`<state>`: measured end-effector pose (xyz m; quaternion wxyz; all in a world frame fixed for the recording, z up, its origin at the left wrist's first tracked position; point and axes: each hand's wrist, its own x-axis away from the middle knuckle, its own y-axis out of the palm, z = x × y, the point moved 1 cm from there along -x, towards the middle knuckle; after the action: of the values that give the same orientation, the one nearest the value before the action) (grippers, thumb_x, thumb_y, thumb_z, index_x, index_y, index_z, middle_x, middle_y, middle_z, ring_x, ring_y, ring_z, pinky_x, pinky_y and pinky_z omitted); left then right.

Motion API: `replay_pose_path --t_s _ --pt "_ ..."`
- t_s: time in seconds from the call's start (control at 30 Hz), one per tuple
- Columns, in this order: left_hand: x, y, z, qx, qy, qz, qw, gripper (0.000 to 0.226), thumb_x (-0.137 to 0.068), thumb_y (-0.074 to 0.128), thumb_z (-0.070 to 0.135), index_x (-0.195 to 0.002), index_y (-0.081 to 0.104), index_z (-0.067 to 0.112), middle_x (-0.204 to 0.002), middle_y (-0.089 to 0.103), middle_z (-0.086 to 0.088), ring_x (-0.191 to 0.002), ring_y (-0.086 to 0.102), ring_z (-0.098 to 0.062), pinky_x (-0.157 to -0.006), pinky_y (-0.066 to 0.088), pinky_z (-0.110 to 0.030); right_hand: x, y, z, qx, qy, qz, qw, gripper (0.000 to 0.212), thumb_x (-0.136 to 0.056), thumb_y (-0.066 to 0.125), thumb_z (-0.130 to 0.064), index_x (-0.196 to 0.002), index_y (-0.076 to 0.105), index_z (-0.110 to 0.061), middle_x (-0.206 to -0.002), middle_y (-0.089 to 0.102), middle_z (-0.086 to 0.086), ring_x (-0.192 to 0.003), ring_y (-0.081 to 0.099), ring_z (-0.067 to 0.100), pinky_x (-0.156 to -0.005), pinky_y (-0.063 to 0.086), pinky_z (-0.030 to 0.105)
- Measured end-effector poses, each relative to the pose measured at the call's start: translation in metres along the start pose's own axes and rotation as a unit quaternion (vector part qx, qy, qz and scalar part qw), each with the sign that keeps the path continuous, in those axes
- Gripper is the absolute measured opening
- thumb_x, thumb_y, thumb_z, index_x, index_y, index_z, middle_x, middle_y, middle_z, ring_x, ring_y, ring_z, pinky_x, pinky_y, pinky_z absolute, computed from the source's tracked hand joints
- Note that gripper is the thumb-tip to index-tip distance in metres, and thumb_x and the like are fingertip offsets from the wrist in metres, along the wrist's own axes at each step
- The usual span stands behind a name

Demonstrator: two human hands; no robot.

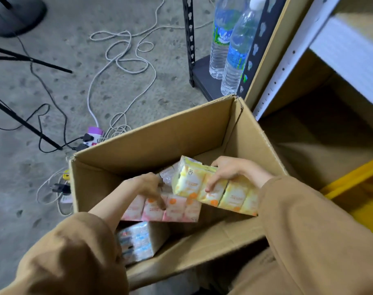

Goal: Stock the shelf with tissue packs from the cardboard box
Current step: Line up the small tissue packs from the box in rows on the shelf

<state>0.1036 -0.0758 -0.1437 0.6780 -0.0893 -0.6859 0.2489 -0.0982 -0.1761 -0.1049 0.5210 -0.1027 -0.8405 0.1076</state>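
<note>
Viewpoint: looking down from the person's head onto an open box on a grey concrete floor [53, 86], with both arms in tan-brown sleeves reaching in.
Box: a large open brown cardboard box [160, 137] fills the middle, flaps up, standing just beside the shelving on the right.
Right hand: the right hand [230, 171] lies over the top of a long yellow plastic-wrapped tissue pack [219, 192], with its fingers [213, 184] curled down the near face, gripping it. The pack is tilted and raised above the other packs, within the box opening.
Left hand: the left hand [147, 186] reaches into the box and rests on a pink plastic-wrapped tissue pack [170, 207]; its fingers point down across the pack's face. Whether they are clamped on it cannot be told.
Other stock: a blue-and-white wrapped tissue pack [136, 239] lies lower in the box, near the left sleeve.
Shelf: a white and tan metal shelf unit [292, 58] stands at the right, its lower compartment dark. A yellow edge [351, 179] shows low at the right.
Black rack: a dark metal rack [190, 39] behind the box carries two clear plastic water bottles [234, 52].
Floor clutter: a looped white cable [121, 52] runs to a white and purple power strip [92, 137]; black tripod legs [26, 124] cross the left side.
</note>
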Motion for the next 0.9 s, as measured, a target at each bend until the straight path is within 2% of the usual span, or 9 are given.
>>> replay_pose_path --t_s 0.13,0.23,0.37,0.43,0.57,0.67,0.73,0.8,0.9 --pt "0.039 -0.022 -0.006 0.012 0.034 -0.001 0.999 0.077 -0.064 0.079 0.049 -0.13 0.052 0.019 -0.13 0.057 0.0 -0.116 0.055 -0.021 -0.102 0.046 -0.033 0.032 -0.01 -0.013 -0.051 -0.01 0.069 0.996 0.052 -0.065 0.082 -0.03 -0.105 0.068 -0.001 -0.091 0.065 0.005 -0.08 0.061 0.02 -0.061 0.047 0.026" --pt "0.07 -0.032 -0.008 0.025 0.055 0.038 0.997 0.068 -0.06 0.081 0.046 -0.121 0.059 0.023 -0.115 0.064 0.004 -0.105 0.06 -0.018 -0.095 0.051 -0.033 0.058 -0.01 -0.028 -0.047 -0.016 0.108 0.993 0.051 -0.06 0.084 -0.035 -0.096 0.069 -0.001 -0.084 0.058 0.003 -0.074 0.054 0.018 -0.064 0.041 0.027" --pt "0.118 -0.043 -0.008 0.039 0.089 0.089 0.991 0.06 -0.061 0.082 0.041 -0.115 0.061 0.023 -0.105 0.065 0.008 -0.097 0.061 -0.016 -0.086 0.05 -0.029 0.103 -0.014 -0.052 -0.017 -0.029 0.161 0.986 0.043 -0.06 0.083 -0.039 -0.082 0.06 -0.01 -0.079 0.053 0.003 -0.063 0.049 0.016 -0.052 0.035 0.026" --pt "0.143 -0.051 -0.009 0.035 0.103 0.112 0.988 0.059 -0.06 0.083 0.042 -0.113 0.063 0.024 -0.105 0.068 0.007 -0.099 0.063 -0.017 -0.088 0.05 -0.031 0.132 -0.02 -0.062 0.001 -0.038 0.191 0.981 0.049 -0.058 0.083 -0.042 -0.085 0.066 -0.005 -0.081 0.058 0.005 -0.069 0.054 0.018 -0.056 0.04 0.027" --pt "0.196 -0.077 0.0 0.024 0.13 0.166 0.977 0.074 -0.049 0.082 0.047 -0.117 0.059 0.029 -0.103 0.064 0.011 -0.097 0.06 -0.014 -0.086 0.048 -0.027 0.202 -0.033 -0.072 0.021 -0.057 0.257 0.965 0.058 -0.058 0.082 -0.042 -0.1 0.071 -0.003 -0.101 0.072 0.011 -0.09 0.069 0.026 -0.081 0.055 0.035" --pt "0.233 -0.101 0.018 -0.006 0.135 0.212 0.968 0.064 -0.06 0.084 0.038 -0.118 0.058 0.027 -0.099 0.061 0.012 -0.093 0.057 -0.012 -0.073 0.042 -0.017 0.258 -0.042 -0.067 0.042 -0.05 0.323 0.944 0.053 -0.062 0.081 -0.04 -0.099 0.071 -0.005 -0.095 0.069 0.009 -0.084 0.065 0.025 -0.07 0.05 0.028" --pt "0.256 -0.118 0.035 -0.036 0.146 0.24 0.959 0.073 -0.051 0.082 0.05 -0.116 0.058 0.024 -0.101 0.063 0.01 -0.094 0.058 -0.015 -0.074 0.042 -0.019 0.292 -0.048 -0.058 0.057 -0.034 0.364 0.929 0.056 -0.058 0.08 -0.044 -0.098 0.07 -0.006 -0.092 0.068 0.008 -0.082 0.064 0.025 -0.065 0.049 0.028" --pt "0.275 -0.136 0.055 -0.067 0.164 0.263 0.948 0.083 -0.043 0.078 0.057 -0.116 0.056 0.023 -0.107 0.064 0.007 -0.098 0.059 -0.017 -0.082 0.045 -0.027 0.326 -0.055 -0.044 0.065 -0.012 0.397 0.916 0.062 -0.051 0.08 -0.049 -0.096 0.071 -0.007 -0.093 0.07 0.007 -0.083 0.066 0.024 -0.07 0.053 0.03" --pt "0.3 -0.161 0.096 -0.097 0.191 0.298 0.93 0.058 -0.063 0.084 0.037 -0.11 0.052 0.025 -0.102 0.059 0.007 -0.093 0.056 -0.017 -0.075 0.044 -0.024 0.375 -0.063 -0.015 0.074 0.035 0.447 0.891 0.063 -0.054 0.079 -0.051 -0.097 0.07 -0.006 -0.096 0.069 0.009 -0.088 0.066 0.027 -0.077 0.053 0.034"
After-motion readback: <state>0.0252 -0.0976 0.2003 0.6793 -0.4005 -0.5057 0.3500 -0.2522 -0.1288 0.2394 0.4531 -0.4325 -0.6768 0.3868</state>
